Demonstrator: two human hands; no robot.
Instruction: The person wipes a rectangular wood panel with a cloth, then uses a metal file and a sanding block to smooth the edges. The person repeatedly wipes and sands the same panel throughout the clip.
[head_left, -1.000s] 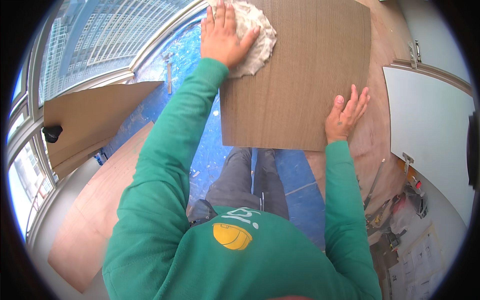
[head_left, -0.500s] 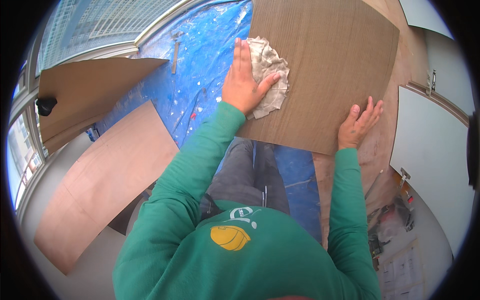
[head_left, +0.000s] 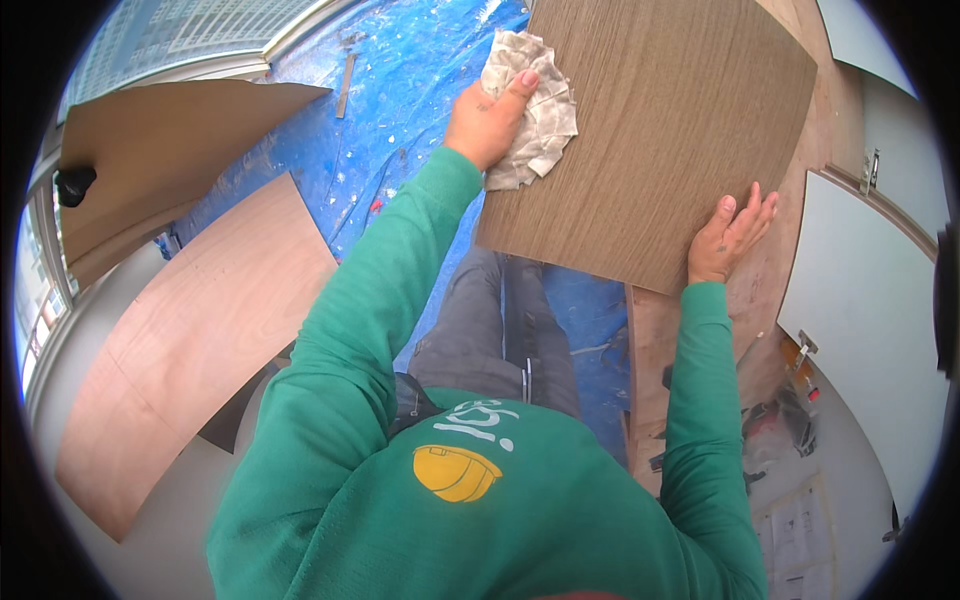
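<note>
A brown wood-grain panel [head_left: 670, 140] lies before me, its near edge above my legs. At its left edge my left hand [head_left: 490, 118] grips a crumpled, stained whitish cloth [head_left: 545, 125]. The thumb lies on top of the cloth, and the other fingers are hidden beneath or behind it. My right hand [head_left: 728, 240] rests against the panel's right edge near its closest corner, fingers stretched out and holding nothing. Beneath the panel's right side shows a pinkish plywood surface [head_left: 775, 270].
Blue plastic sheeting [head_left: 395, 100] with paint specks covers the floor. To the left are a curved-looking plywood sheet [head_left: 190, 330] and a brown board [head_left: 190, 150] near the window. White cabinet doors [head_left: 860, 270] with hinges stand at right. Tools [head_left: 795, 420] lie low on the right.
My left hand has gone from lying flat on the cloth to gripping it with the thumb over it, at the panel's left edge. My right hand stays at the right edge.
</note>
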